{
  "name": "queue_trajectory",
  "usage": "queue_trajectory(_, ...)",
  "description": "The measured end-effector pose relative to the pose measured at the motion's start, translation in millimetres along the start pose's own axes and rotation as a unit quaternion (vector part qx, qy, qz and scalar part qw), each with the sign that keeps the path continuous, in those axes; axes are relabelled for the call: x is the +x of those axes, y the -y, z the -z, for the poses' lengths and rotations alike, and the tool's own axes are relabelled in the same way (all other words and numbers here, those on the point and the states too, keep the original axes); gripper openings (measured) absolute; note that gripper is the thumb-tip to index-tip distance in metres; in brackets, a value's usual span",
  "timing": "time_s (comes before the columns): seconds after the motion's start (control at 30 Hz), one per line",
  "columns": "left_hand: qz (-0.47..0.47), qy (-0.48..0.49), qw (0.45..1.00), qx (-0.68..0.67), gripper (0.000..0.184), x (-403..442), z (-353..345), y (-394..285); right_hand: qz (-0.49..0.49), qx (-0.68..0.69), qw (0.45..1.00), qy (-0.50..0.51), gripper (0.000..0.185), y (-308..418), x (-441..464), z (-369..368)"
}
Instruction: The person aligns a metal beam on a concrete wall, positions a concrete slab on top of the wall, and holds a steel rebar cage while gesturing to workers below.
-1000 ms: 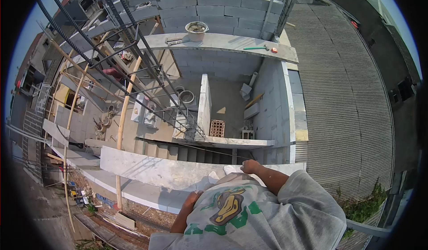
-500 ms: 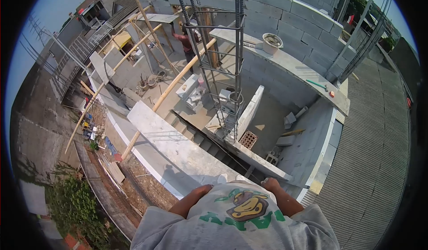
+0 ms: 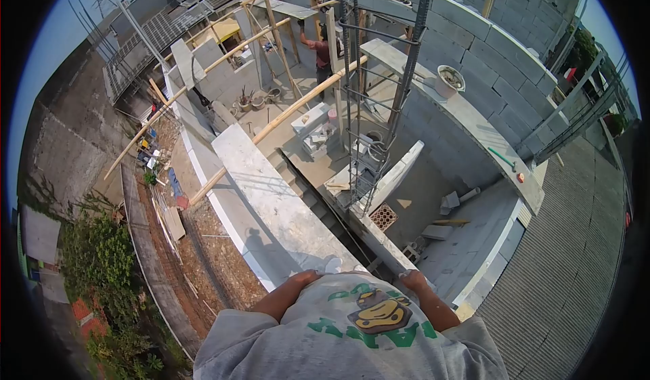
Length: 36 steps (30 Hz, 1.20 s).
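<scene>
My left hand is at the left side of my waist against the grey printed shirt; its fingers are mostly hidden by the fabric. On the other side, my right hand is held at my hip with its fingers curled in, and whatever may be inside them is hidden. Below my waist the tip of a white shoe shows at the near end of a pale wall-top slab. No tool is visible in either hand.
Steep drops flank the slab, with a stairwell on its right. A rebar column and a bamboo pole rise ahead. A bucket and a green-handled hammer lie along a ledge. A co-worker stands farther off.
My view has turned left and tilted slightly, so the building's structures appear farther right. Both hands stay at my waist. The co-worker remains near the raised board with an arm up.
</scene>
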<state>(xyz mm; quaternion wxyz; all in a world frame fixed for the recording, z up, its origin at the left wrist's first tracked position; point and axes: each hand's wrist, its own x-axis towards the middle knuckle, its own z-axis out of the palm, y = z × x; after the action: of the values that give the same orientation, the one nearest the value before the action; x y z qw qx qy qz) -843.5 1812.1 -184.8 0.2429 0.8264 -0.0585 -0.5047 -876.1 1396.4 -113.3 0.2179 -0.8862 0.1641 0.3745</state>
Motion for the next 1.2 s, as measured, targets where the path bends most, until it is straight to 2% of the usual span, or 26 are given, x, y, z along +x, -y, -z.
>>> queue_trajectory(0.2,-0.031,-0.003,0.999,0.012,0.042,11.0,-4.5,6.1,0.020,0.002,1.000,0.001,0.048,-6.2,-1.2,-7.9)
queue_trajectory(0.3,-0.052,-0.015,0.998,0.023,0.042,20.9,-10.3,13.4,0.089,-0.049,0.995,0.012,0.048,-44.3,24.1,-41.2)
queue_trajectory(0.4,0.076,-0.043,0.995,0.045,0.042,7.9,-0.5,-20.1,0.118,-0.036,0.992,-0.011,0.048,-95.6,59.4,-84.2)
queue_trajectory(0.5,0.019,-0.072,0.996,0.044,0.041,26.2,-13.9,-0.1,-0.029,0.071,0.997,-0.012,0.048,-28.8,-17.6,-16.8)
queue_trajectory(0.6,0.009,-0.074,0.993,0.093,0.038,27.7,-12.7,-5.7,-0.044,0.041,0.998,0.002,0.049,-8.3,-42.4,4.4)
queue_trajectory(0.7,-0.041,-0.062,0.990,0.123,0.035,39.5,-18.0,1.3,-0.009,0.023,1.000,-0.001,0.050,-26.0,-21.7,-13.9)
queue_trajectory(0.8,-0.116,-0.076,0.989,0.044,0.034,5.0,0.1,-27.7,0.092,-0.045,0.995,0.003,0.050,-61.9,13.4,-44.8)
queue_trajectory(0.9,-0.156,-0.096,0.937,0.296,0.034,21.5,-3.1,-21.1,0.016,0.037,0.999,-0.003,0.050,-36.7,-13.0,-20.9)
queue_trajectory(0.93,-0.067,-0.112,0.964,0.230,0.037,15.6,3.9,-32.5,0.006,0.042,0.999,-0.004,0.049,-29.1,-21.7,-14.4)
queue_trajectory(1.0,0.109,-0.141,0.980,0.092,0.042,-19.6,31.0,-87.1,-0.016,0.053,0.998,-0.009,0.047,-18.1,-35.7,-2.9)
queue_trajectory(1.1,0.137,-0.217,0.962,0.090,0.055,-14.3,39.2,-94.3,-0.027,0.045,0.999,-0.010,0.045,-11.1,-51.1,3.1)
queue_trajectory(1.2,0.076,-0.211,0.973,-0.054,0.060,-40.2,82.3,-124.7,-0.002,0.013,1.000,0.017,0.050,-27.7,-41.0,-11.5)
